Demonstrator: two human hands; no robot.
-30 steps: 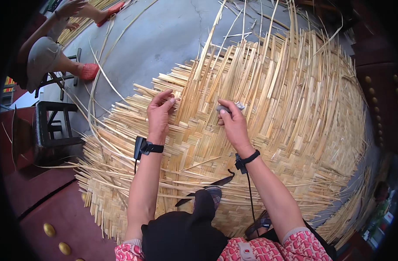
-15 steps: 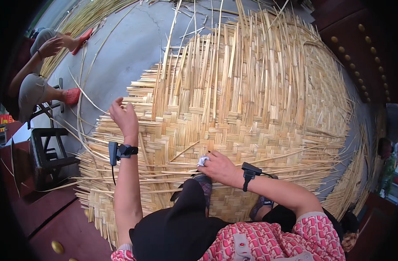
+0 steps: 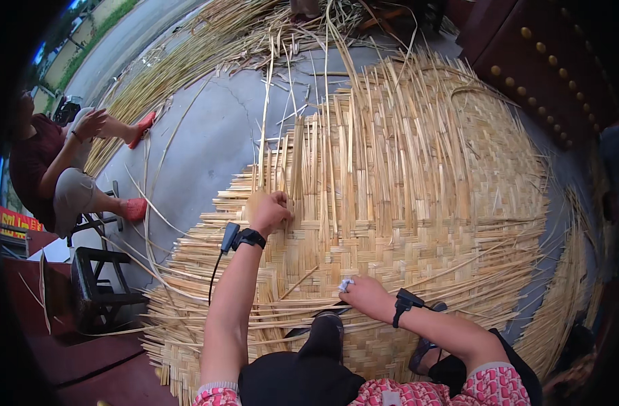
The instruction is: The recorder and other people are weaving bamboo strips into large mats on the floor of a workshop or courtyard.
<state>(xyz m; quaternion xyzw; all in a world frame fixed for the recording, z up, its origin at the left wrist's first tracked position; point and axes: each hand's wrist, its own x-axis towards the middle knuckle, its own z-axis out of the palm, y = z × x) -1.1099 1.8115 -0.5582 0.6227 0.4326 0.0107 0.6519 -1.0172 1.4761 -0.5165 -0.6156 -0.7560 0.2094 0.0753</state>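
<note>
A large woven mat (image 3: pixel 363 250) of pale flat reed strips spreads under and ahead of me, with long loose strips lying over its far part. My left hand (image 3: pixel 271 211) is closed at the mat's left part, its fingers pinching an upright reed strip (image 3: pixel 296 159) near the weave's edge. My right hand (image 3: pixel 367 296) rests low over the mat near my foot, fingers curled, a white wrap (image 3: pixel 346 285) around one finger. Whatever lies under those curled fingers is hidden. A dark narrow shape (image 3: pixel 331 308) shows beside my shoe; its kind is unclear.
At left another person (image 3: pixel 42 159) in red shoes sits with hands together, near a dark stool (image 3: pixel 99 287). Long reed stalks (image 3: pixel 167 74) lie in a heap at the back left. A dark red studded door (image 3: pixel 526 74) stands at right, with another reed bundle (image 3: pixel 560 271) below it.
My left hand has moved from open above the mat's left edge rightward and down, closing on a strip. The view has shifted; my right hand stays low near my foot.
</note>
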